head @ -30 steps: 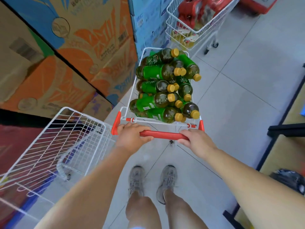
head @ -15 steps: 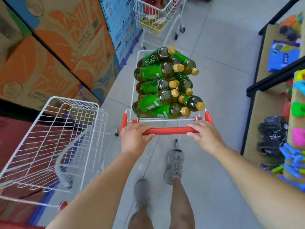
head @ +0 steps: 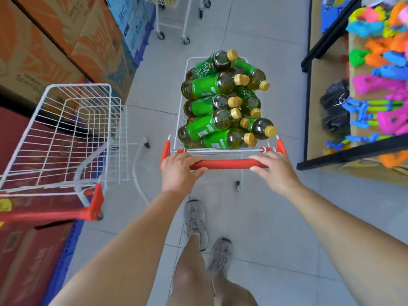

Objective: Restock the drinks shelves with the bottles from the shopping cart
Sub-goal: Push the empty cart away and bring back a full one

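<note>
The green tea bottles (head: 212,102), with green labels and tan caps, lie on their sides piled in the basket of a small white wire shopping cart (head: 183,102) in the middle of the aisle, the heap rising above the basket's rim. Most caps point to the right. The cart's red handle bar (head: 223,164) runs across its near end, with red corner pieces at both sides. The left hand (head: 178,171) is clenched around the left end of the bar, fingers curled over the top; the right hand (head: 276,171) grasps the right end, fingers wrapped over it. Both bare forearms reach forward from the lower corners of the view, and below the bar two grey sneakers (head: 196,221) stand on the pale tiled floor (head: 276,228), one ahead of the other.

To the left stands a second white wire cart (head: 64,138) with a red handle, nothing in its basket, beside stacked orange and blue cardboard cartons (head: 72,36) and red cartons lower down. Ahead, past the bottles, the wheels and lower frame of a third cart (head: 172,25) show. To the right, a dark-framed shelf (head: 326,85) carries bright plastic toys (head: 379,85) in pink, blue, orange and green, and some black items at its lower level
</note>
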